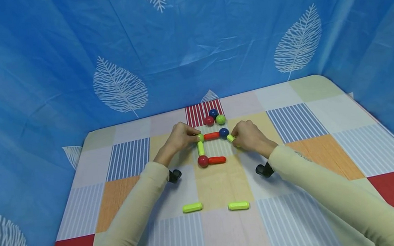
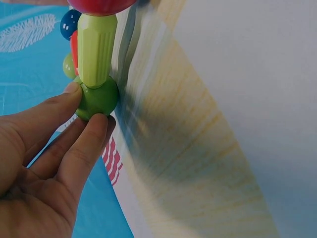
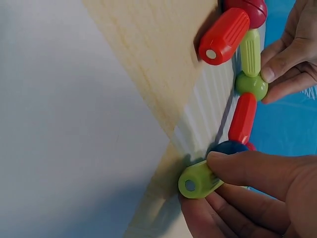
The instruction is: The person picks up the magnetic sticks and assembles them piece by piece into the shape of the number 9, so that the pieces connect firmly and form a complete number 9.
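Note:
My left hand [image 1: 180, 137] pinches a green ball [image 2: 99, 101] between thumb and fingertips at the far left corner of a three-sided frame. From that ball a red rod [image 1: 212, 136] runs right to a blue ball [image 1: 224, 132]. A yellow-green rod [image 1: 201, 148] comes toward me to a red ball [image 1: 203, 161], from which a second red rod [image 1: 217, 160] points right, its outer end free. My right hand [image 1: 249, 135] holds another yellow-green rod [image 3: 197, 179] by thumb and fingers, right at the blue ball. A metal disc shows in that rod's near end.
Behind the frame a loose red ball [image 1: 209, 121], blue ball [image 1: 213, 113] and green ball [image 1: 220, 119] sit clustered. Nearer me lie two yellow-green rods, one left [image 1: 192, 207] and one right [image 1: 238, 206]. A blue curtain [image 1: 188, 39] hangs beyond the patchwork-covered table [image 1: 226, 232].

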Available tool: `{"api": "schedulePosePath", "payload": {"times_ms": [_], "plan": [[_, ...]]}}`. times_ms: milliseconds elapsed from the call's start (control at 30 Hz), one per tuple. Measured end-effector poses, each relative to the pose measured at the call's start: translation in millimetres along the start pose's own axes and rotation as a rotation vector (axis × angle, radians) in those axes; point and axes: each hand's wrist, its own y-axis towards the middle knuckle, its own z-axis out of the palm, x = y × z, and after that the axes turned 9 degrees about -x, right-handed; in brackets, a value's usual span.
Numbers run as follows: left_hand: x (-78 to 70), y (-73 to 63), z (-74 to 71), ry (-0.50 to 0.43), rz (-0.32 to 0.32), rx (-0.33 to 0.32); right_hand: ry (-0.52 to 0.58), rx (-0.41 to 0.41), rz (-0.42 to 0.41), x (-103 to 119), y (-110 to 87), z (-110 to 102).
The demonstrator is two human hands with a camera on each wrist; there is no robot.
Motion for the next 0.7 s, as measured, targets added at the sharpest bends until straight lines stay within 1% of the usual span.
{"api": "schedulePosePath", "payload": {"times_ms": [167, 333, 467, 600, 700], "plan": [[-1.4, 0.1, -1.1, 0.003, 0.005, 0.005, 0.046, -0.015, 0.045, 2.8, -1.7, 1.9], [-2.0, 0.0, -1.4, 0.010, 0.003, 0.004, 0.079, -0.003, 0.113, 6.1, -2.1, 4.8], [-2.4, -0.6, -2.0, 0.017, 0.000, 0.004, 0.128, 0.027, 0.201, 8.7, -1.7, 5.5], [-2.0, -0.7, -2.1, 0.020, 0.000, 0.010, 0.210, 0.070, 0.293, 11.1, -1.4, 5.6], [-1.9, -0.5, -2.3, 0.015, 0.000, 0.017, 0.249, 0.083, 0.331, 12.0, -1.1, 5.1]]}}
